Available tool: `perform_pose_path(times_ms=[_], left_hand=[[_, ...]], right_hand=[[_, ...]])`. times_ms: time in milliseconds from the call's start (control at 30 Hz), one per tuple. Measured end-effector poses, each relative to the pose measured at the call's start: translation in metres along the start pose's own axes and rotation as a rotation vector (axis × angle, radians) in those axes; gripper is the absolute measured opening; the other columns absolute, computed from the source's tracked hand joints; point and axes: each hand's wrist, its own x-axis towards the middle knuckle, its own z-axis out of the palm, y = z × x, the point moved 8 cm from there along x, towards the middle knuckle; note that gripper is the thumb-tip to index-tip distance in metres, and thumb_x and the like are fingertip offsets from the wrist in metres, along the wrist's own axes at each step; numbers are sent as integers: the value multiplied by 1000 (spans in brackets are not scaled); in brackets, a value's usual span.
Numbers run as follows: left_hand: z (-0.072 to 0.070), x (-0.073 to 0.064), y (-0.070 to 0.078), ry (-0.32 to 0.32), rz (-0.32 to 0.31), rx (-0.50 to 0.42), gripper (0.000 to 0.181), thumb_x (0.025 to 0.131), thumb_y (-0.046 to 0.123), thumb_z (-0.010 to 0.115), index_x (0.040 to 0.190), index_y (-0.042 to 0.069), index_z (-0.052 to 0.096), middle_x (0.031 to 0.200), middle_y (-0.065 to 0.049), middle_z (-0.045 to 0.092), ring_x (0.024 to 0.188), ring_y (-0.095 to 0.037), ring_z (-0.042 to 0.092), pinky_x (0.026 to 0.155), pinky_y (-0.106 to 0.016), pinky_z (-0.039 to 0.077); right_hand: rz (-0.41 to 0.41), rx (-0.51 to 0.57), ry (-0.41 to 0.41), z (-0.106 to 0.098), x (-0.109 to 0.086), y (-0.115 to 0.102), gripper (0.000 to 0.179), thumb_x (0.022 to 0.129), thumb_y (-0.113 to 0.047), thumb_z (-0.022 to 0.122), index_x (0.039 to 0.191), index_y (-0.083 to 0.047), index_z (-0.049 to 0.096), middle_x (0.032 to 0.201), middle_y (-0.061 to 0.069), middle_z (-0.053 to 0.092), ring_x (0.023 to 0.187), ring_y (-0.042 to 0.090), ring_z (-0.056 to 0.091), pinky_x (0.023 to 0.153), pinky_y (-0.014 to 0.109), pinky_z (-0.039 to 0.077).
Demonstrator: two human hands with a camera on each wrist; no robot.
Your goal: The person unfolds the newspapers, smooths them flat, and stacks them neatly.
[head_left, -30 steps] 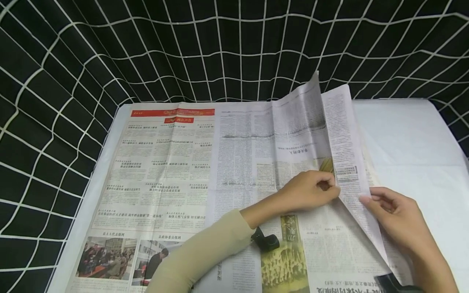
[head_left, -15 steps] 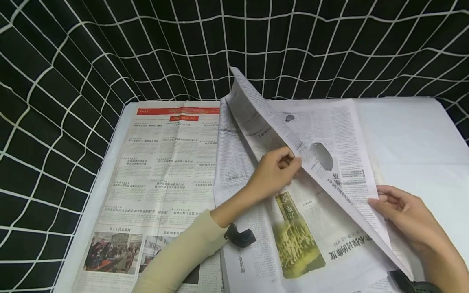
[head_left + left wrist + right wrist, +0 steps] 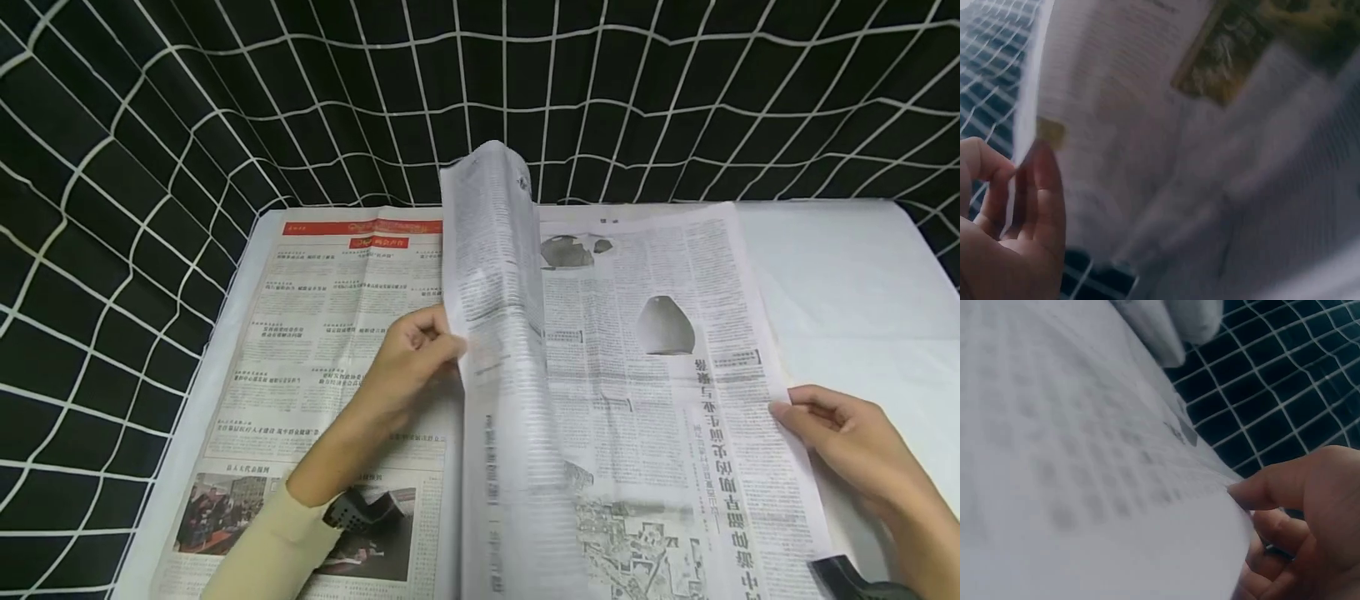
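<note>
A newspaper lies spread out, with a turning page (image 3: 502, 358) curled up and blurred along its middle. My left hand (image 3: 405, 367) pinches the free edge of that page between thumb and fingers. The left wrist view shows the page's underside, with a yellowish picture (image 3: 1225, 59) on it. At the far side, my right hand (image 3: 847, 433) pinches the right edge of the newspaper's right-hand page (image 3: 637, 417). Grey pictures of pottery and dense print show on this page. In the right wrist view the thumb (image 3: 1266, 487) presses on the paper's edge.
The left-hand page (image 3: 322, 333) lies flat, with a red banner and photos. A white tabletop (image 3: 840, 275) shows on the right. Black cloth with a white grid (image 3: 375, 100) rises behind and at the left. Dark straps sit on both wrists.
My left hand has carried the page's edge from right to left, across the middle. The right-hand page beneath has come into view. My right hand has stayed at the right edge.
</note>
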Motion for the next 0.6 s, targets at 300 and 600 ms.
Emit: perform_pose_path(times_ms=[300, 600], left_hand=[[-87, -37, -20, 62, -182, -26, 40, 103, -1, 62, 135, 16, 45, 102, 5, 75, 88, -6, 74, 78, -19, 60], [-158, -70, -28, 204, -233, 186, 59, 106, 19, 65, 152, -10, 41, 107, 13, 79, 94, -3, 74, 79, -16, 59]], right_hand=[[30, -25, 89, -6, 9, 4, 55, 110, -44, 54, 129, 8, 63, 77, -28, 67, 63, 11, 73, 54, 28, 58], [14, -59, 142, -14, 14, 7, 54, 110, -37, 58, 135, 11, 60, 80, -35, 60, 66, -2, 69, 58, 22, 58]])
